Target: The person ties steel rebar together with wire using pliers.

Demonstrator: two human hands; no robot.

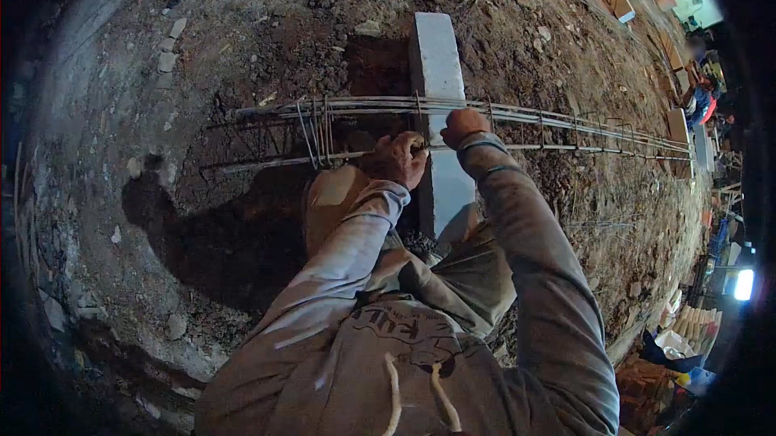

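Note:
A long cage of thin steel bars (550,119) runs left to right over a pale rectangular block (440,56) on the dirt. Several stirrups (322,133) stand bunched on the bars left of the block. My left hand (400,160) is closed around the lower bar, just at the block's left edge, its fingertips curled at a stirrup. Over the block, between the upper and lower bars, my right hand (465,126) is curled into a fist; whatever it may hold is hidden.
Rough soil with stones (178,28) surrounds the cage. At the upper right are wooden boards (614,0) and a person (702,88) near the cage's far end. A bright lamp (744,284) shines at the right, above a stack of slats (695,329).

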